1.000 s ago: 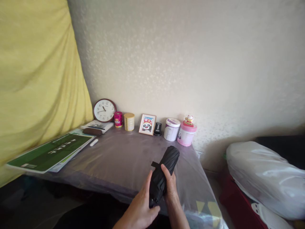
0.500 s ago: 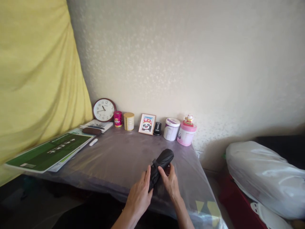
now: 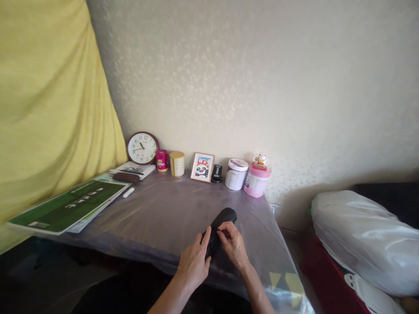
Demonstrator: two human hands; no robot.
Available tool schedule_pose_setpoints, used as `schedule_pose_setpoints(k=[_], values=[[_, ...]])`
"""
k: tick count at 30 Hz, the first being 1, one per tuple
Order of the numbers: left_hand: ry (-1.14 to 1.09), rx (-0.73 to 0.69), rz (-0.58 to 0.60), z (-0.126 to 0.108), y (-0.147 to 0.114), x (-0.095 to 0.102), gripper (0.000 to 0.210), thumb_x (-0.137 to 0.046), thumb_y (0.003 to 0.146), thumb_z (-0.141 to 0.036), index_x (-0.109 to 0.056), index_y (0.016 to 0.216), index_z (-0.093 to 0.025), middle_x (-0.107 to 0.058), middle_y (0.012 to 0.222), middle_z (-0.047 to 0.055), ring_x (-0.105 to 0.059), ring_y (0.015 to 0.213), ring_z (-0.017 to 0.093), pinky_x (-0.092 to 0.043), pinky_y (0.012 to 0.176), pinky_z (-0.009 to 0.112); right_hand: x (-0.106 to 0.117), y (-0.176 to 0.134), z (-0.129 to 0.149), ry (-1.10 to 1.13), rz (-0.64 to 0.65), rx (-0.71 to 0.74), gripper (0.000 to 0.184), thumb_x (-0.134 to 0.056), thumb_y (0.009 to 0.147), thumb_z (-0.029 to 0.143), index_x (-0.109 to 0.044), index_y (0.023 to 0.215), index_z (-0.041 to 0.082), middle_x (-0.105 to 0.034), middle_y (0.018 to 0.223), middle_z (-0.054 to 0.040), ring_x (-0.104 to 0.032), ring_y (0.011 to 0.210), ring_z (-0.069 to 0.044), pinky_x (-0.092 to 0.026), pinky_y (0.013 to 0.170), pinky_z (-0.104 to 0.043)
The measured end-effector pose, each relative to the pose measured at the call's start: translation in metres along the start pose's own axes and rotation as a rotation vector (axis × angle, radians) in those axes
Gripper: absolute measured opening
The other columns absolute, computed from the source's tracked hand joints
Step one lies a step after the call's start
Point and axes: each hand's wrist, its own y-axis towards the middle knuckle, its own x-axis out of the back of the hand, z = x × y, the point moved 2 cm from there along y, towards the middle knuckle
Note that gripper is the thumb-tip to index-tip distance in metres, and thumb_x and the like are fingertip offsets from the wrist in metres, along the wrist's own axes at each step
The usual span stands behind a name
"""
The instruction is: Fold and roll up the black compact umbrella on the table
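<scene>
A black folded umbrella [image 3: 226,214] lies slantwise over the near right part of the table, its rounded end pointing away from me. My left hand [image 3: 195,261] is wrapped round its lower part, with the fingers along its left side. On the umbrella's right side, my right hand [image 3: 234,245] is closed in a pinch at its middle, where the strap sits. The pinching fingers mostly hide the strap. The umbrella's near end is covered by my left hand.
Along the wall stand a clock [image 3: 143,148], a pink can [image 3: 161,161], a yellow-lidded can [image 3: 177,164], a framed panda picture [image 3: 202,167] and two tubs [image 3: 236,174]. A green board [image 3: 68,206] lies left. A plastic-wrapped bundle [image 3: 363,240] is beyond the table's right edge.
My right hand has moved up from the umbrella's side and now pinches at its middle, over the strap. My left hand keeps its hold. The umbrella has hardly moved.
</scene>
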Motion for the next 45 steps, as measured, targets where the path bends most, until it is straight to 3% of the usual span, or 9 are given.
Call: schedule_pose_setpoints(k=[6, 13, 21, 27, 31, 35, 39, 42, 45], values=[[0.098, -0.005, 0.002, -0.004, 0.001, -0.002, 0.079, -0.051, 0.079, -0.014, -0.005, 0.14, -0.034, -0.046, 0.124, 0.008, -0.063, 0.087, 0.018, -0.046, 0.073, 0.027, 0.009, -0.01, -0.001, 0.21, 0.082, -0.085, 0.012, -0.054, 0.083, 0.032, -0.057, 0.082, 0.02, -0.058, 0.077, 0.0001, -0.058, 0.068, -0.013, -0.046, 0.066, -0.024], [0.205, -0.019, 0.004, -0.01, -0.002, -0.007, 0.067, -0.047, 0.082, -0.012, -0.017, 0.138, -0.034, -0.045, 0.127, 0.011, -0.065, 0.08, 0.018, -0.05, 0.069, 0.028, 0.007, -0.005, -0.001, 0.509, 0.055, -0.235, 0.019, -0.065, 0.075, 0.037, -0.058, 0.079, 0.019, -0.056, 0.066, 0.0039, -0.058, 0.063, -0.011, -0.046, 0.065, -0.023], [0.273, -0.037, -0.03, -0.008, -0.003, -0.015, 0.064, -0.044, 0.083, -0.009, -0.022, 0.137, -0.033, -0.045, 0.128, 0.012, -0.065, 0.077, 0.017, -0.052, 0.068, 0.029, -0.004, 0.017, -0.003, 0.423, 0.148, -0.324, 0.022, -0.064, 0.071, 0.039, -0.058, 0.075, 0.018, -0.055, 0.063, 0.0041, -0.057, 0.056, -0.01, -0.047, 0.058, -0.023], [0.269, -0.05, -0.062, -0.007, -0.007, -0.017, 0.062, -0.046, 0.083, -0.014, -0.022, 0.138, -0.031, -0.043, 0.132, 0.013, -0.065, 0.079, 0.019, -0.053, 0.071, 0.032, -0.012, 0.035, -0.001, -0.034, 0.238, -0.22, 0.004, -0.056, 0.07, 0.018, -0.06, 0.068, 0.017, -0.055, 0.067, 0.0018, -0.052, 0.05, -0.009, -0.043, 0.051, -0.022], [0.17, -0.049, -0.041, -0.004, -0.011, -0.013, 0.067, -0.046, 0.082, -0.016, -0.014, 0.14, -0.027, -0.039, 0.137, 0.014, -0.064, 0.088, 0.02, -0.051, 0.077, 0.031, -0.017, 0.043, 0.002, -0.253, 0.297, -0.169, 0.01, -0.058, 0.065, 0.013, -0.061, 0.074, 0.018, -0.057, 0.064, 0.0022, -0.054, 0.053, -0.01, -0.043, 0.056, -0.022], [0.056, -0.02, 0.032, 0.003, -0.016, -0.008, 0.072, -0.047, 0.081, -0.019, -0.007, 0.141, -0.023, -0.03, 0.143, 0.014, -0.059, 0.102, 0.02, -0.048, 0.084, 0.029, -0.014, 0.045, 0.002, -0.067, 0.274, -0.332, 0.013, -0.058, 0.069, 0.024, -0.059, 0.081, 0.019, -0.059, 0.065, 0.0025, -0.051, 0.043, -0.009, -0.043, 0.045, -0.022], [0.0, 0.011, 0.057, 0.012, -0.025, -0.004, 0.073, -0.046, 0.082, -0.021, -0.004, 0.141, -0.025, -0.02, 0.147, 0.015, -0.055, 0.111, 0.022, -0.045, 0.088, 0.029, 0.002, 0.043, -0.001, 0.26, 0.087, -0.487, 0.027, -0.053, 0.072, 0.041, -0.058, 0.084, 0.018, -0.058, 0.068, 0.0022, -0.05, 0.043, -0.008, -0.043, 0.041, -0.022], [-0.018, 0.018, 0.054, 0.016, -0.031, -0.004, 0.072, -0.045, 0.082, -0.02, -0.003, 0.141, -0.026, -0.011, 0.149, 0.016, -0.054, 0.112, 0.022, -0.045, 0.089, 0.03, 0.013, 0.04, -0.001, 0.302, 0.025, -0.417, 0.028, -0.054, 0.071, 0.04, -0.06, 0.087, 0.017, -0.062, 0.073, 0.0, -0.054, 0.051, -0.009, -0.046, 0.048, -0.022], [-0.021, 0.006, 0.023, 0.017, -0.034, -0.005, 0.076, -0.045, 0.079, -0.014, -0.003, 0.141, -0.025, 0.0, 0.15, 0.015, -0.049, 0.118, 0.022, -0.045, 0.089, 0.029, 0.012, 0.036, 0.004, 0.215, 0.119, -0.278, 0.025, -0.052, 0.074, 0.035, -0.064, 0.088, 0.018, -0.065, 0.079, -0.0022, -0.057, 0.061, -0.012, -0.047, 0.059, -0.025]])
